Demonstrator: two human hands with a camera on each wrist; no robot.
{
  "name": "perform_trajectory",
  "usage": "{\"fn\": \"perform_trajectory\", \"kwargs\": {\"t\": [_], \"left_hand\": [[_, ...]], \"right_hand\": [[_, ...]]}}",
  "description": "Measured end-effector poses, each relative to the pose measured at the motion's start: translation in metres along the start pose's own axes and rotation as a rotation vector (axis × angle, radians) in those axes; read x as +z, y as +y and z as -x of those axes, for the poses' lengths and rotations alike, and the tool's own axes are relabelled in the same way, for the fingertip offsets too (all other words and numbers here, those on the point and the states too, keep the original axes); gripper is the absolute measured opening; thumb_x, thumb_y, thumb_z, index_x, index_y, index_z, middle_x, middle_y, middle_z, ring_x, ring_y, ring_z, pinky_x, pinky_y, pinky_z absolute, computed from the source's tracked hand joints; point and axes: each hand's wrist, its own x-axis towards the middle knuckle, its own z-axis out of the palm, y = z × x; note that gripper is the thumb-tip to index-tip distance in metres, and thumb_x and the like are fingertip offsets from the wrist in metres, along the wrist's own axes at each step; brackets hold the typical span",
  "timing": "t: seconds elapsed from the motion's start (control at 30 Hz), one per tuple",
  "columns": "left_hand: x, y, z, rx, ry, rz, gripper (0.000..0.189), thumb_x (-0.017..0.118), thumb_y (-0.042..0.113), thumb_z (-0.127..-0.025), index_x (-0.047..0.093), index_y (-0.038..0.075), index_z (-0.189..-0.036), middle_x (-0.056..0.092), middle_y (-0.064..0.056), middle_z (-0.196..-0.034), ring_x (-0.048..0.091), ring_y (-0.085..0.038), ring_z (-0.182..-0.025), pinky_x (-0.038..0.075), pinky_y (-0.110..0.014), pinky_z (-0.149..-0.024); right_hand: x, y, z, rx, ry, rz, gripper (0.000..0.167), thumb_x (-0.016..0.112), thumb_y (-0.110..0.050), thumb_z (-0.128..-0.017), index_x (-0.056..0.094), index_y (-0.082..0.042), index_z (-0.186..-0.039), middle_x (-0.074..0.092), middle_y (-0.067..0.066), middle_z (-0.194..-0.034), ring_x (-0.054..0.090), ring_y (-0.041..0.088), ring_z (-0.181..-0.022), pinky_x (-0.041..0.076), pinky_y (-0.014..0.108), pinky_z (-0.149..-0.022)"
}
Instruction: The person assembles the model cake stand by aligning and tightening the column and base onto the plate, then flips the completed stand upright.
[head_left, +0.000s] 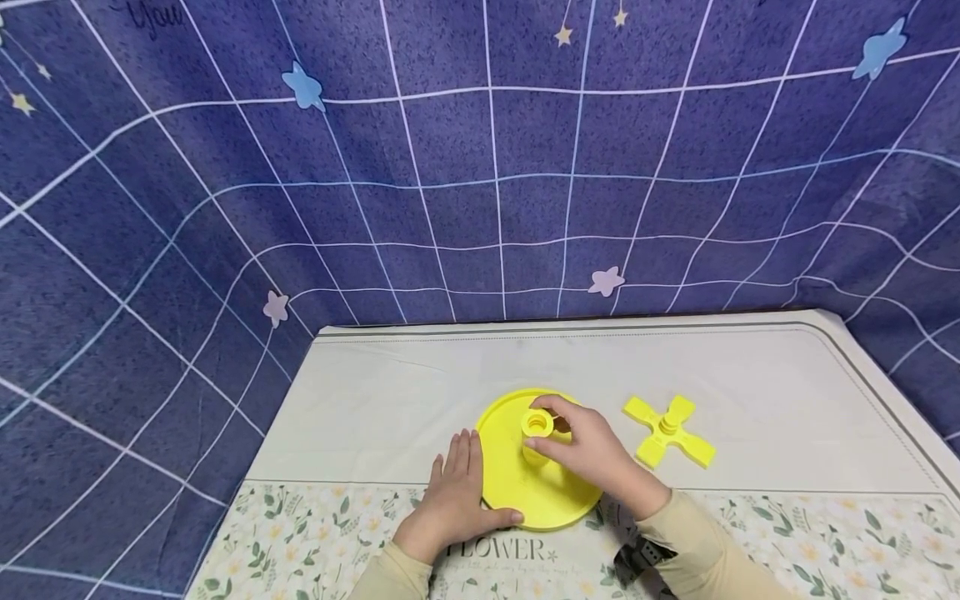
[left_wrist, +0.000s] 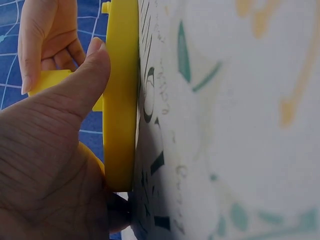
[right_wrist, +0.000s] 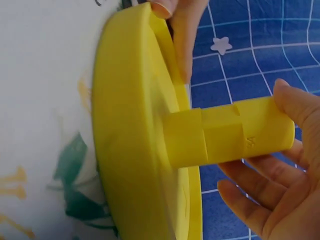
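A round yellow plastic tray [head_left: 504, 479] with a low raised rim lies on the table. From its middle rises a yellow hollow column [right_wrist: 222, 135], upright, with a round opening at the top. My right hand [head_left: 588, 440] holds the column near its top, thumb on the near side and fingers round the far side. My left hand [head_left: 453, 498] rests against the tray's left edge, fingers straight and thumb spread along the near rim. In the left wrist view the thumb [left_wrist: 95, 67] lies against the rim.
To the right of the tray lies a yellow four-armed cross piece [head_left: 651, 451] with a threaded stud in its centre. A white cloth with a floral front band [head_left: 300, 533] covers the table. A blue gridded curtain [head_left: 450, 208] hangs behind and at the sides.
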Motion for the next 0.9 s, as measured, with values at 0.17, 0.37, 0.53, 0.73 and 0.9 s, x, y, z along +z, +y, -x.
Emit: {"fn": "perform_trajectory", "kwargs": {"t": [0.17,0.37,0.53,0.73,0.9], "left_hand": [[0.000,0.000,0.001,-0.005,-0.004,0.007,0.128,0.063,0.075,-0.075,0.004,-0.007,-0.153,0.002,-0.028,-0.158,0.001,-0.040,-0.147,0.006,-0.061,-0.114],[0.000,0.001,0.002,-0.001,0.004,-0.007,0.129,0.061,0.078,-0.074,0.004,-0.007,-0.153,0.003,-0.029,-0.158,0.002,-0.041,-0.147,0.008,-0.061,-0.114],[-0.001,0.001,0.002,0.000,0.000,-0.004,0.129,0.061,0.078,-0.074,0.004,-0.007,-0.153,0.003,-0.029,-0.158,0.002,-0.041,-0.146,0.008,-0.061,-0.114],[0.000,0.000,0.002,0.007,-0.001,0.004,0.128,0.063,0.075,-0.075,0.004,-0.008,-0.153,0.004,-0.030,-0.158,0.003,-0.042,-0.146,0.009,-0.063,-0.113],[-0.001,0.000,0.003,0.009,-0.001,0.001,0.129,0.062,0.077,-0.074,0.004,-0.007,-0.153,0.005,-0.030,-0.158,0.004,-0.042,-0.146,0.011,-0.062,-0.113]], "right_hand": [[0.006,-0.004,0.003,-0.002,0.067,0.082,0.044,0.077,-0.036,-0.084,0.061,-0.014,-0.119,0.067,-0.007,-0.107,0.064,0.013,-0.090,0.054,0.033,-0.080],[0.008,-0.003,0.005,-0.014,0.080,0.110,0.051,0.076,-0.039,-0.085,0.059,-0.012,-0.124,0.066,-0.001,-0.113,0.064,0.019,-0.096,0.054,0.039,-0.082],[0.002,0.001,0.003,-0.060,-0.008,-0.021,0.050,0.065,-0.031,-0.094,0.052,-0.007,-0.137,0.058,0.010,-0.133,0.059,0.026,-0.112,0.052,0.046,-0.089],[-0.007,0.005,-0.002,-0.110,-0.160,-0.194,0.045,0.057,-0.011,-0.098,0.049,-0.002,-0.141,0.051,0.014,-0.142,0.052,0.033,-0.123,0.050,0.044,-0.094],[-0.009,0.008,-0.003,-0.089,-0.227,-0.251,0.047,0.060,-0.007,-0.094,0.051,-0.003,-0.140,0.051,0.013,-0.142,0.052,0.031,-0.125,0.046,0.041,-0.099]]}}
